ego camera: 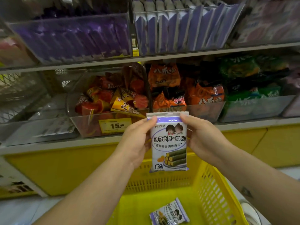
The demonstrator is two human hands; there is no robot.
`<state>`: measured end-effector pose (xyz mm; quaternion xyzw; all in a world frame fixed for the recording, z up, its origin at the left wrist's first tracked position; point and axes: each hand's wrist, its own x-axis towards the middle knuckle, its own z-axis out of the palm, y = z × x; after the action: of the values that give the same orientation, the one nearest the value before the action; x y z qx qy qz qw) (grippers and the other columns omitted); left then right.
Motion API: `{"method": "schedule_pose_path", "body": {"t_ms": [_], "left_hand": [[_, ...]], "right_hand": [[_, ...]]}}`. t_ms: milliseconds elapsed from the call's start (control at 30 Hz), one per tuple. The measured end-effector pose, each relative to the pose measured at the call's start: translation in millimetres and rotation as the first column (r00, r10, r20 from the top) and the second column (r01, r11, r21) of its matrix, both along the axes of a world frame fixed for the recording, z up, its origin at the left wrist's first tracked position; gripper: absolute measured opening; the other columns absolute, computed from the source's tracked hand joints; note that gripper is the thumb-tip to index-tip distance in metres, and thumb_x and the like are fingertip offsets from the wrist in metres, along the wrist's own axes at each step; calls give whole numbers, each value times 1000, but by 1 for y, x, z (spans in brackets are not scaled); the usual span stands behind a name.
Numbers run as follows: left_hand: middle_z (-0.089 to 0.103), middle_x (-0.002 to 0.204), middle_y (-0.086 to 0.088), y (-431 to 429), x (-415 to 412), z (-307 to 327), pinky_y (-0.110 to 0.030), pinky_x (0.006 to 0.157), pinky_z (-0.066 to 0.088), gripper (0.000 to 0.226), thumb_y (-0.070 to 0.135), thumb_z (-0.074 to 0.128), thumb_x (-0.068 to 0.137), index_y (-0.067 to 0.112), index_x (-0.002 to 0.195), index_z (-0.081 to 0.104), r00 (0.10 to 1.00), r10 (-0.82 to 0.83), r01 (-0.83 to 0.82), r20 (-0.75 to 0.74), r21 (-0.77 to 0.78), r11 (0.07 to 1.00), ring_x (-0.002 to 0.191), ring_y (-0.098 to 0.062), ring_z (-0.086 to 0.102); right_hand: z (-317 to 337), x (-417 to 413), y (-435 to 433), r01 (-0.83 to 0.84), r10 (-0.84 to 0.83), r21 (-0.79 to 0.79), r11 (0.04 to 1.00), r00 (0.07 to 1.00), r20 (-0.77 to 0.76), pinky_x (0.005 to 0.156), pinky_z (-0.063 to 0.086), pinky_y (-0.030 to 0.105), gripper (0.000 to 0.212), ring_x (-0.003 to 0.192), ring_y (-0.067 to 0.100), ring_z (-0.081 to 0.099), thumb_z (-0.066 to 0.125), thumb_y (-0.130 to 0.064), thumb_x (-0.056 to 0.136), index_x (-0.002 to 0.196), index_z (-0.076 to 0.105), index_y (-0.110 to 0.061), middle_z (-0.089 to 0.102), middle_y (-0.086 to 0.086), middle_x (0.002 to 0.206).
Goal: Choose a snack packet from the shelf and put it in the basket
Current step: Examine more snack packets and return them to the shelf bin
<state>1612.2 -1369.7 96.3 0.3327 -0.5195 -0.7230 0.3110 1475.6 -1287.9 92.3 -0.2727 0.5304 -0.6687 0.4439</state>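
Fingers (151, 119) of my left hand (138, 142) and right hand (200, 137) pinch the snack packet (168, 143) by its upper edges, upright over the yellow basket (212, 184), where a matching packet (169, 212) lies flat; behind, clear bins (243, 109) of snacks line the grey shelf (48, 144) above yellow panels (65, 169)

Soft, even light; dim shadow under the shelf edge (178, 56). Reads sharp at centre on the packet (168, 142); smears toward 12, 9 and 3 o'clock, bowing lines. Glints on the clear bin (53, 108) at 9 o'clock.
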Motion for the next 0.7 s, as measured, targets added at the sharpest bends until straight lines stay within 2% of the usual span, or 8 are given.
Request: {"method": "schedule_pose_path", "body": {"t_ms": [133,200,267,367,467,567,633,700], "left_hand": [[72,71,2,1,5,2,-29,62,44,39,30,51,97,25,67,77,1000,7,-7,-21,1,1000,56,-5,63],[72,73,1,2,7,3,-31,65,45,39,32,51,97,28,68,77,1000,-17,17,-26,6,1000,60,-6,63],[73,76,0,3,9,4,-32,67,46,35,33,51,96,24,74,77,999,-23,24,-35,27,999,62,-7,64],[73,77,0,0,10,6,-32,68,47,26,33,52,96,19,87,73,996,24,-17,-85,76,997,62,-7,66],[73,80,-1,-4,13,9,-35,71,50,24,33,53,94,16,97,70,995,45,-34,-91,122,992,68,-11,66],[75,96,-5,-6,19,12,-42,78,54,29,34,55,91,15,106,70,992,-125,127,-24,134,983,84,-17,67],[71,114,-8,-5,24,14,-43,77,57,37,30,59,84,16,117,66,956,-294,289,8,160,944,93,-20,67],[69,117,-11,-3,25,13,-38,71,60,45,21,62,77,14,122,63,926,-378,374,-17,190,908,90,-20,69]], "right_hand": [[3,-2,4,-46,45,6,999,995,94,75,54,36,26,81,17,69,53,-28,94,104,68,-9,75,6,90],[3,-3,6,-74,73,5,997,995,62,72,53,34,27,81,15,70,52,-31,95,102,70,-12,75,6,92],[4,-6,8,-120,120,11,993,993,-3,79,53,38,31,91,18,69,47,-36,97,97,74,-19,75,6,99],[7,-12,16,-352,371,134,927,913,-171,89,51,44,34,109,22,65,49,-46,93,113,69,-27,70,4,117],[7,-15,22,-519,552,241,820,829,-92,85,52,40,37,107,25,65,54,-38,89,120,64,-19,68,10,120],[9,-14,21,-469,461,190,862,883,91,90,56,45,40,95,25,69,52,-31,86,115,63,-6,71,16,104],[12,-16,20,-419,397,169,892,905,152,95,52,48,38,106,30,66,47,-30,93,117,62,-5,70,17,112],[15,-18,21,-385,354,176,906,917,186,96,49,50,38,118,34,60,41,-29,99,125,58,-6,65,20,123]]}}
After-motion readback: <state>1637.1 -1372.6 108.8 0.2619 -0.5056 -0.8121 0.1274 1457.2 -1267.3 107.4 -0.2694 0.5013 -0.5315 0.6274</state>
